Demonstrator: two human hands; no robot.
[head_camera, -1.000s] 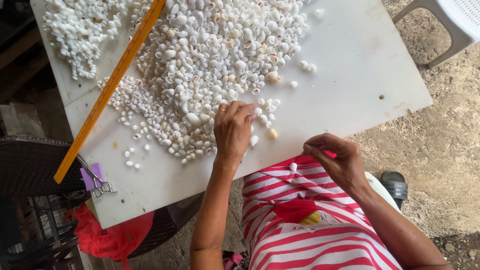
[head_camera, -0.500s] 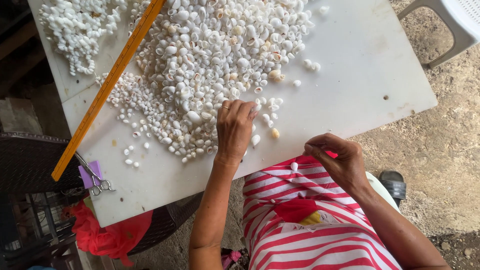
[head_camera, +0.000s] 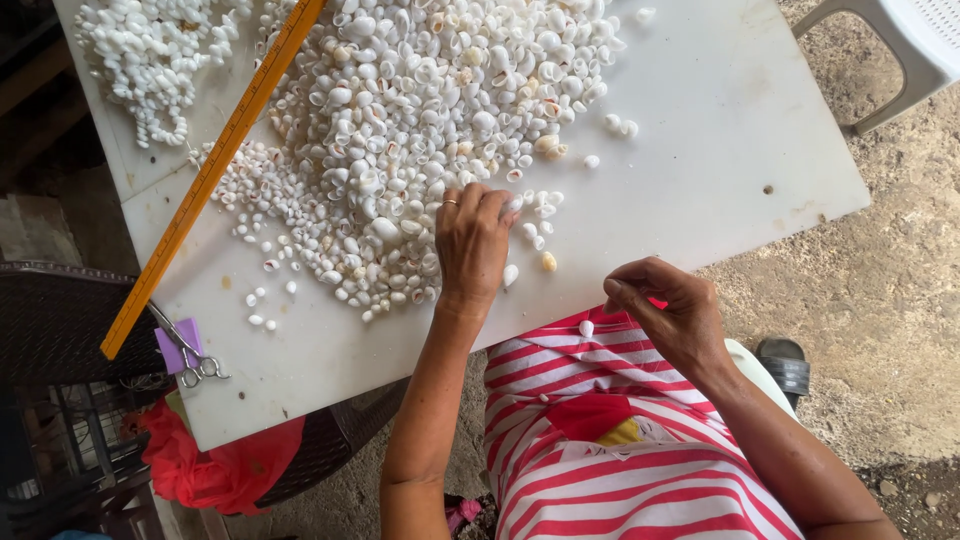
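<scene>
A big heap of white shells (head_camera: 420, 120) covers the middle of the white table (head_camera: 700, 160). My left hand (head_camera: 470, 245) rests palm down at the heap's near edge, its fingertips among loose shells there. A tan shell (head_camera: 548, 262) lies just to its right. At the table's near edge my right hand (head_camera: 665, 310) is pinched shut above my striped shirt; what it grips is hidden. One white shell (head_camera: 586, 328) hangs just left of that hand, over the shirt.
A long yellow ruler (head_camera: 210, 175) lies diagonally across the table's left side. Strung white shells (head_camera: 150, 55) sit at the far left corner. Small scissors (head_camera: 190, 355) lie on a purple block near the left edge. A white plastic chair (head_camera: 900, 50) stands at top right.
My left hand has shifted slightly toward the loose shells at the heap's edge. My right hand stays pinched, and the small shell beside it now shows more clearly.
</scene>
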